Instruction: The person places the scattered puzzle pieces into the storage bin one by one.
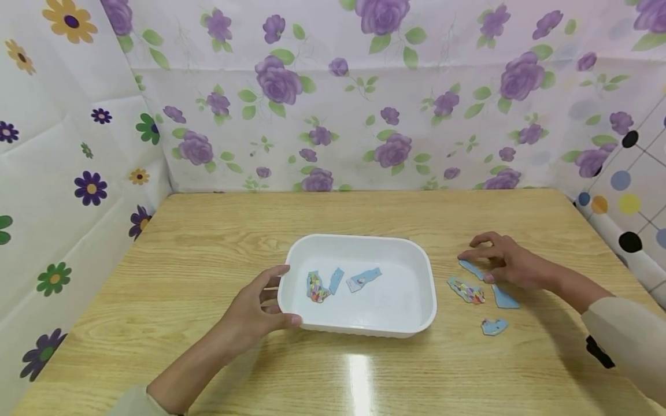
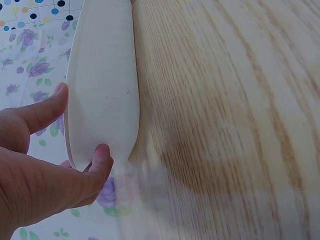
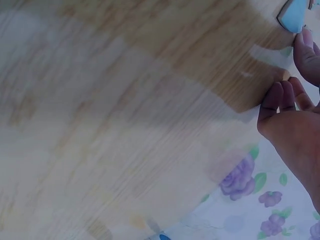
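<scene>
My left hand [image 1: 253, 303] grips the left end of a white plastic tray [image 1: 364, 334], thumb at the near corner and fingers along the side. Inside the tray lie a multicoloured puzzle piece [image 1: 315, 289], a small blue one [image 1: 336, 281] and a longer blue one [image 1: 364, 278]. To the right of the tray, my right hand [image 1: 512, 263] pinches a narrow light-blue puzzle piece [image 1: 472, 270] between thumb and fingers, at table level. Close by lie a multicoloured piece [image 1: 466, 290], a plain blue piece [image 1: 504, 297] and a small blue piece [image 1: 494, 327].
The wooden table [image 1: 218, 231] carries the tray near its middle. A purple-flowered sheet [image 1: 333, 115] hangs behind it, with another flowered sheet [image 1: 67, 173] on the left and a dotted one [image 1: 635, 190] on the right. A small black object [image 1: 599, 352] shows beside the right sleeve.
</scene>
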Demonstrator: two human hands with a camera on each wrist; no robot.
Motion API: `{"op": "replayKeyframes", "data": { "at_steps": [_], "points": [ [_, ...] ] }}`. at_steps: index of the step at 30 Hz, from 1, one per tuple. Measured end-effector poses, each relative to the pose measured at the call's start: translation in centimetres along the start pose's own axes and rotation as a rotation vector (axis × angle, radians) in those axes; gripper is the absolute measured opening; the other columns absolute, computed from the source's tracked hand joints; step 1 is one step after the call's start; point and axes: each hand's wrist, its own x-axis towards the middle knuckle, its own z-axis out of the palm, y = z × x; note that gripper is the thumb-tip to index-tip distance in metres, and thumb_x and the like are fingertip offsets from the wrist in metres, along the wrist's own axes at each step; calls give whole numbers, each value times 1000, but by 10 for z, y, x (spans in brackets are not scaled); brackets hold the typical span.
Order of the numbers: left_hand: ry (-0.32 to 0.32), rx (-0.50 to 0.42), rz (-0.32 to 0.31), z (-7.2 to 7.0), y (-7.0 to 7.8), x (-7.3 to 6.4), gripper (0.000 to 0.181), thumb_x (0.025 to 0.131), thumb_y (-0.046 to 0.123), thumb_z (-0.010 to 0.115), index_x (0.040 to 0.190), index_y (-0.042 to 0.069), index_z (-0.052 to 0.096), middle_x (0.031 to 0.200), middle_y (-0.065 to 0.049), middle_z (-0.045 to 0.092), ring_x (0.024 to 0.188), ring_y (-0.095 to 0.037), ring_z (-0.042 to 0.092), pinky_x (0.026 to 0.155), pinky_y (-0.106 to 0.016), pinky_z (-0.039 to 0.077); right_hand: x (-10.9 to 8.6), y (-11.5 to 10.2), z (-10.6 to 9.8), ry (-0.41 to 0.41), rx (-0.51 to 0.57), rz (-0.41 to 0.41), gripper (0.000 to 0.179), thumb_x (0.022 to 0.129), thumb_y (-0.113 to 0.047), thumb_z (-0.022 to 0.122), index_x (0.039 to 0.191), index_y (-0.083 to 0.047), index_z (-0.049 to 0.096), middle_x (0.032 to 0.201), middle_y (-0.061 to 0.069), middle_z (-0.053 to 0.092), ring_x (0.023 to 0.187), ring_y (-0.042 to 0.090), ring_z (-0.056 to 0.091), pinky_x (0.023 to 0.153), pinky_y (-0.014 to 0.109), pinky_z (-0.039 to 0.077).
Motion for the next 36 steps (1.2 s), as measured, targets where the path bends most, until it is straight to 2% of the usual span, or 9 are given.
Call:
{"op": "replayKeyframes", "data": {
  "at_steps": [4, 10, 15, 19, 27, 32, 36],
  "points": [
    [1, 2, -3, 0, 0, 0, 92, 73, 13, 85, 148, 16, 32, 138, -16, 42, 112, -32, 59, 89, -38, 55, 3, -3, -2, -26, 46, 43, 46, 84, -4, 71, 128, -3, 59, 130, 27, 37, 76, 17, 36, 61, 24, 36],
    [-1, -2, 0, 0, -1, 0, 92, 73, 13, 85, 148, 15, 32, 138, -16, 42, 113, -32, 59, 90, -37, 54, 4, -7, -5, -51, 75, 97, 45, 86, -7, 70, 129, -1, 58, 130, 26, 35, 90, 26, 45, 70, 24, 43],
    [-10, -12, 1, 0, -2, 0, 92, 73, 13, 84, 148, 15, 31, 140, -17, 41, 116, -34, 57, 91, -37, 54, 2, -10, -10, -48, 97, 174, 45, 86, -6, 70, 129, 0, 57, 127, 22, 37, 99, 33, 44, 72, 26, 46],
    [-6, -11, 2, 0, -1, 0, 92, 73, 13, 84, 148, 15, 31, 139, -17, 42, 115, -34, 58, 90, -37, 54, -1, -11, -13, -38, 93, 227, 46, 88, -5, 68, 131, -1, 55, 127, 20, 36, 96, 31, 41, 70, 26, 44],
    [3, -4, 7, 0, 1, 0, 92, 72, 12, 84, 148, 15, 32, 138, -17, 42, 115, -34, 57, 90, -36, 55, -2, -17, -18, 25, 19, 248, 48, 90, -4, 67, 135, -4, 50, 125, 18, 38, 102, 29, 45, 76, 29, 51],
    [-3, -6, 8, 0, 0, 0, 91, 73, 11, 84, 148, 14, 32, 139, -17, 42, 115, -34, 57, 90, -36, 54, 5, -30, -26, 25, 44, 305, 48, 92, -7, 64, 138, -10, 48, 132, 16, 36, 113, 34, 44, 83, 39, 51],
    [-3, -4, 10, 0, 0, -1, 91, 73, 11, 84, 148, 14, 32, 139, -17, 42, 116, -34, 57, 90, -36, 54, 11, -38, -27, 33, 64, 301, 47, 93, -10, 64, 137, -12, 48, 134, 16, 36, 114, 36, 45, 87, 49, 48]
  ]
}}
